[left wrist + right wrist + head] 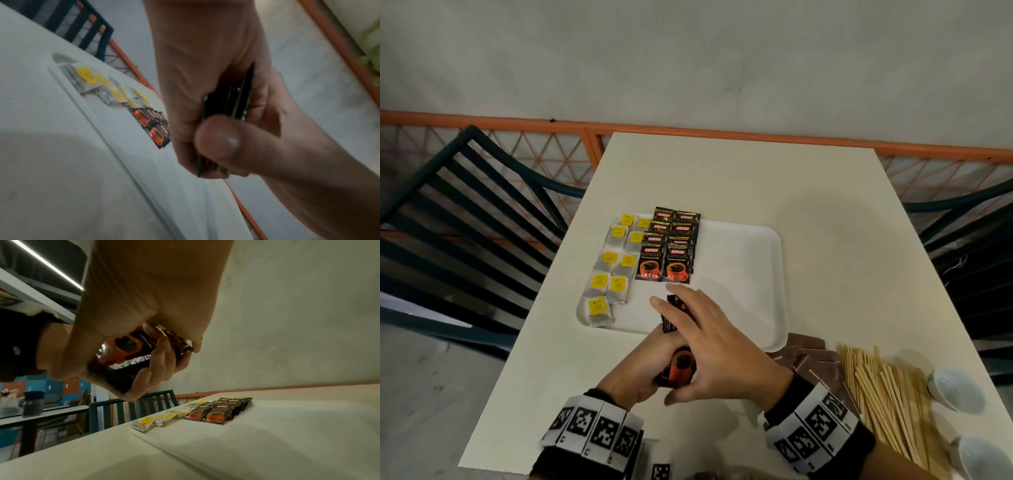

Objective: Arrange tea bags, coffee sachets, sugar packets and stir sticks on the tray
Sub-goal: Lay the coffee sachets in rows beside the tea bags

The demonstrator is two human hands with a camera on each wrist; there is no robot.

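A white tray (739, 274) lies mid-table. Tea bags (616, 260) with yellow tags fill two columns on its left side. Beside them lie black coffee sachets (671, 253) in two overlapping columns. Just in front of the tray, both hands hold a stack of coffee sachets (681, 370). My left hand (633, 370) grips the stack (228, 100) from below, fingers curled round it. My right hand (709, 342) lies over the stack's top (123, 360), fingers along it and thumb pressed on its near end. Brown sugar packets (811, 356) and wooden stir sticks (887, 390) lie on the table to the right.
Two white cups (955, 387) (983, 459) stand at the table's right front edge. Dark slatted chairs flank the table on the left (465, 212) and right (969, 240). An orange lattice railing runs behind. The tray's right half is bare.
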